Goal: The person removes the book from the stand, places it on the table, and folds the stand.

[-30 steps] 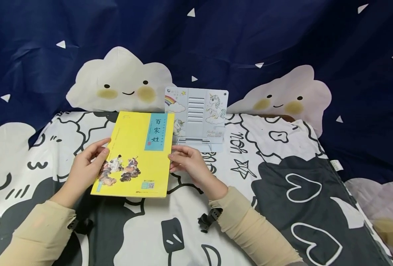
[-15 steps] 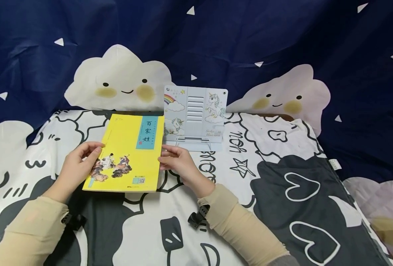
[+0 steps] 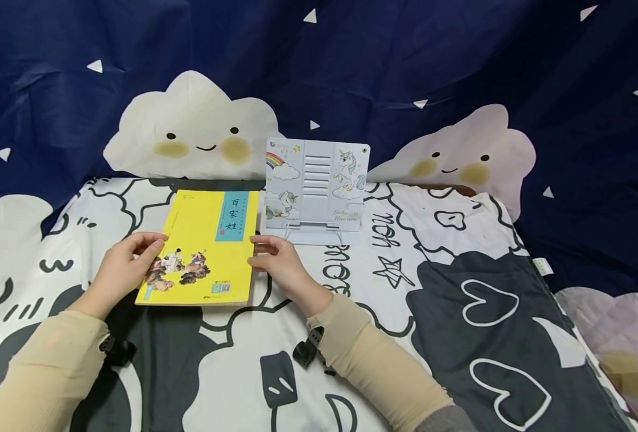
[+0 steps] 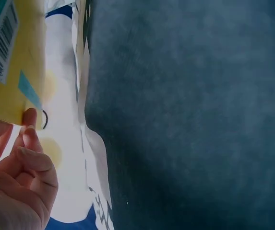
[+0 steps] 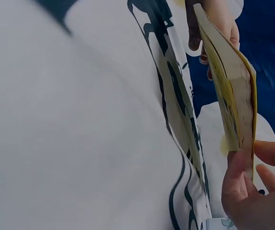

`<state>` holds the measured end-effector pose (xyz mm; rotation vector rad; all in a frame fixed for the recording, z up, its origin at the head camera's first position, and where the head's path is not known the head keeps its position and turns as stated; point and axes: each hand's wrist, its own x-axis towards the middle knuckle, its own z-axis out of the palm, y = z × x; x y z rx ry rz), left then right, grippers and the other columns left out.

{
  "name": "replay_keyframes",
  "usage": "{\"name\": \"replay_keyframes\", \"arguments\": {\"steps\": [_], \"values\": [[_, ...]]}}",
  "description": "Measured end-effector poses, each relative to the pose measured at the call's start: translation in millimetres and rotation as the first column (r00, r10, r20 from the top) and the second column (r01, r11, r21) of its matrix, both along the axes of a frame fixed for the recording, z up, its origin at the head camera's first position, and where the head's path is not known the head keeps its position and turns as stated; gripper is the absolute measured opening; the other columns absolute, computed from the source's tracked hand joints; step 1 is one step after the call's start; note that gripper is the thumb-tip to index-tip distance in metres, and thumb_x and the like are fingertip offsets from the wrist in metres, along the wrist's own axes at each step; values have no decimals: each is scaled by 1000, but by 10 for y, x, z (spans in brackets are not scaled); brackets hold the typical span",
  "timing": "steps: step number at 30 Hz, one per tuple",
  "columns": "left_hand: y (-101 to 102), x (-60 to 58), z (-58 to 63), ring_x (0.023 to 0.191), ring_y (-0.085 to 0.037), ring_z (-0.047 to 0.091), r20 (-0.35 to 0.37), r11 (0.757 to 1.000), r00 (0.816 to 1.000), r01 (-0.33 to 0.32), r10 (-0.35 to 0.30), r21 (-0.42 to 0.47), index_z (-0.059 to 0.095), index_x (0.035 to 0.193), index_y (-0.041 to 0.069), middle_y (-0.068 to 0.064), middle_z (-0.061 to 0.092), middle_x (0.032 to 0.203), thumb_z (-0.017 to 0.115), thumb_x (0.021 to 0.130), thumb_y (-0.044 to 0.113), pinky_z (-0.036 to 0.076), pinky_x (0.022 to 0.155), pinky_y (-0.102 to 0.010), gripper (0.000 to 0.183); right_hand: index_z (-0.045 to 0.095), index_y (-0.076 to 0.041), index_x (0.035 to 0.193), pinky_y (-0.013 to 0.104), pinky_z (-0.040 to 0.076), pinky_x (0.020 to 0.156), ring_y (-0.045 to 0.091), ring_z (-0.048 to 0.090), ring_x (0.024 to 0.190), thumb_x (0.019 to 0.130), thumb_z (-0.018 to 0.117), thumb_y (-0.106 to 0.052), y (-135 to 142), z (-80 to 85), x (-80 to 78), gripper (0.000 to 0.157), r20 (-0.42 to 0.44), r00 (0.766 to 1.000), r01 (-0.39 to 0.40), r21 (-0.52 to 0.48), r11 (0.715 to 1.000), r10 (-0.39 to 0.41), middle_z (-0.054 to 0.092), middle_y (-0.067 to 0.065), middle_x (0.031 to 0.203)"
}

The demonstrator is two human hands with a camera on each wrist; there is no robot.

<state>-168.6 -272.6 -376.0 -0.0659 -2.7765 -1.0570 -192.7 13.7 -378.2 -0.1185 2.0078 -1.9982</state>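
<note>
A yellow book (image 3: pixel 202 240) with a blue title panel and printed figures is held between both hands, front cover up in the head view. My left hand (image 3: pixel 127 267) pinches its left edge, thumb on the cover. On the opposite edge, my right hand (image 3: pixel 283 264) grips it between thumb and fingers. The left wrist view has the book's back cover (image 4: pixel 17 57) with a barcode, fingers under its corner. From the right wrist, the book's page edges (image 5: pixel 238 96) show, raised above the cloth. Right behind the right hand stands a white book stand (image 3: pixel 317 192) printed with unicorns.
A black, white and grey patterned cloth (image 3: pixel 238 372) covers the surface. Behind it hangs a dark blue curtain (image 3: pixel 351 60) with smiling clouds and small triangles. Black straps with small devices (image 3: pixel 308 348) sit at both wrists.
Both hands have carried the book left, and its lower edge has come up a little in the head view. More of the book stand's left side shows now. The stand stays put.
</note>
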Motion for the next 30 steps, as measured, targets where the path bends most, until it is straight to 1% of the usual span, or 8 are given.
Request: {"name": "replay_keyframes", "arguments": {"steps": [3, 5, 9, 16, 19, 23, 26, 30], "values": [[-28, -45, -10, 81, -10, 51, 24, 1000, 1000, 8, -8, -22, 62, 125, 0, -19, 67, 105, 46, 105, 38, 39, 65, -18, 46, 62, -2, 130, 34, 58, 86, 13, 61, 89, 88, 66, 3, -47, -12, -31, 42, 10, 1000, 4, 41, 999, -4, 64, 15, 120], [-51, -76, -21, 81, -14, 52, 46, 999, 999, 15, -13, -35, 63, 124, -1, -20, 67, 103, 47, 105, 37, 39, 65, -18, 46, 64, -3, 129, 33, 58, 85, 13, 61, 90, 88, 67, 1, -76, -21, -49, 41, 18, 1000, 9, 62, 998, -10, 64, 13, 118], [-90, -124, -36, 80, -17, 54, 104, 999, 994, 28, -24, -43, 64, 121, -3, -20, 68, 102, 48, 105, 37, 41, 65, -18, 46, 65, -3, 127, 30, 56, 83, 13, 59, 91, 88, 67, -1, -108, -48, -82, 39, 20, 1000, 12, 97, 995, -14, 65, 11, 116], [-101, -168, -37, 85, -18, 57, 231, 998, 971, 58, -54, -12, 63, 125, -4, -22, 67, 110, 51, 104, 31, 45, 65, -20, 42, 64, -3, 128, 24, 55, 84, 16, 60, 102, 89, 67, 0, -130, -77, -115, 39, 33, 999, 20, 165, 986, -26, 65, 11, 121], [-108, -185, -35, 85, -16, 58, 273, 997, 959, 78, -77, 5, 62, 128, -5, -24, 67, 113, 53, 103, 27, 46, 66, -20, 41, 64, -2, 128, 24, 55, 89, 16, 60, 107, 90, 66, 0, -137, -84, -130, 39, 45, 998, 24, 180, 983, -33, 64, 12, 125], [-138, -211, -33, 81, -7, 60, 306, 993, 945, 111, -120, 45, 59, 129, -9, -28, 66, 117, 54, 103, 20, 50, 65, -20, 40, 64, -1, 129, 25, 54, 93, 17, 59, 110, 90, 64, 3, -155, -96, -149, 39, 53, 998, 21, 206, 978, -33, 63, 13, 129], [-159, -227, -35, 78, -2, 60, 320, 991, 938, 115, -130, 66, 57, 130, -12, -31, 64, 119, 54, 102, 16, 53, 63, -22, 39, 63, -1, 130, 24, 54, 90, 16, 59, 107, 89, 63, 5, -171, -103, -160, 41, 54, 998, 8, 228, 974, -21, 63, 14, 130], [-161, -241, -30, 76, -2, 60, 325, 993, 938, 106, -120, 61, 56, 130, -13, -33, 63, 120, 54, 102, 13, 53, 62, -22, 38, 62, -1, 132, 21, 53, 84, 15, 58, 103, 89, 63, 6, -189, -107, -163, 43, 55, 998, -12, 249, 968, -2, 63, 14, 131]]}}
